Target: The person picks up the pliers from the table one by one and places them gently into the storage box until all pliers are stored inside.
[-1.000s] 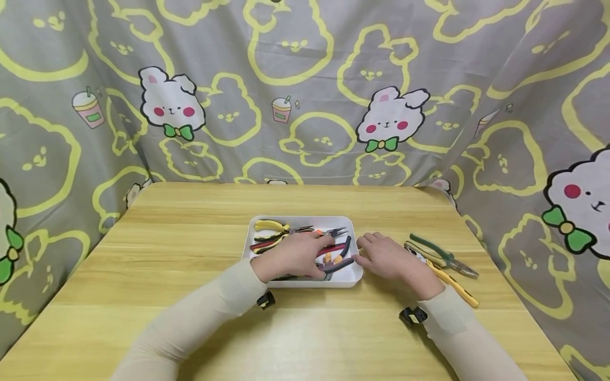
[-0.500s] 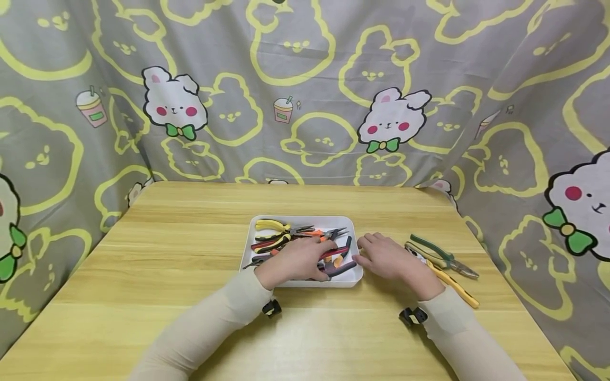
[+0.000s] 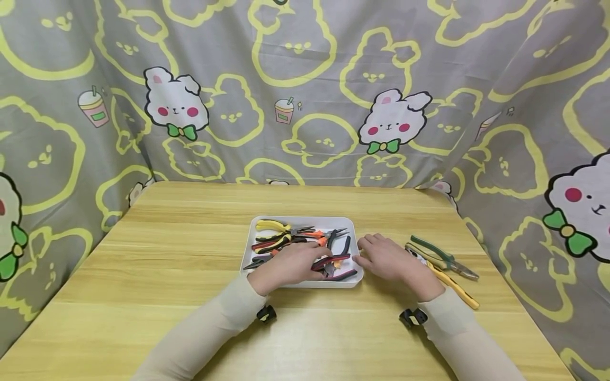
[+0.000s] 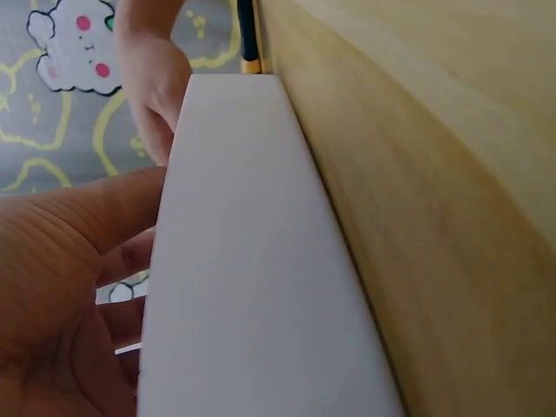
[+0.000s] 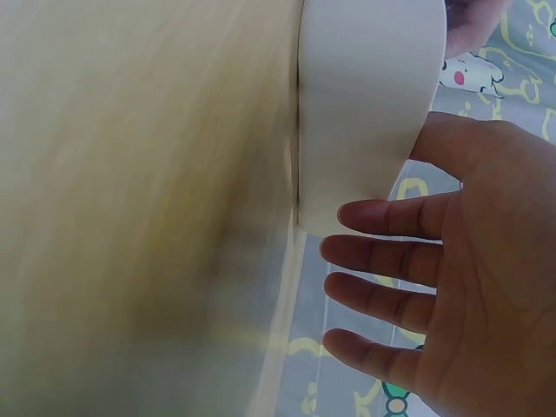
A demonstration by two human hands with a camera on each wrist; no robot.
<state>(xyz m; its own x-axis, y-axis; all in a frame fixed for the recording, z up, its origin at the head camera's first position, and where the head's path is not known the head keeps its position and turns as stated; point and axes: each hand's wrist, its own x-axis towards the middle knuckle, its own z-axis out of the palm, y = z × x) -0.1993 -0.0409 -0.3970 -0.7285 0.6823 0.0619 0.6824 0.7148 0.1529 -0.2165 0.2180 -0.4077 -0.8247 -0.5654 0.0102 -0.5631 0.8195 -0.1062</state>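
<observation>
A shallow white tray (image 3: 351, 280) holds several pliers with coloured handles. My left hand (image 3: 288, 264) reaches down into it from the near side and holds a pair of pliers with red-and-black handles (image 3: 339, 258); their head is hidden beneath the hand. In the left wrist view, the tray wall (image 4: 234, 261) covers the fingertips of my left hand (image 4: 52, 287). My right hand (image 3: 385, 256) rests at the tray's right end. The right wrist view has my right hand (image 5: 486, 252) with its fingers straight beside the tray corner (image 5: 356, 113).
Yellow-and-black pliers (image 3: 271, 225) lie at the tray's back left. Right of my right hand, green-handled pliers (image 3: 443, 254) and yellow-handled pliers (image 3: 455, 286) lie on the wooden table (image 3: 190, 227). A patterned curtain (image 3: 305, 79) surrounds the table's back and sides.
The red-and-black pliers have shifted toward the tray's near edge along with my left hand. More of the orange-and-dark pliers behind shows. My right hand has stayed in place.
</observation>
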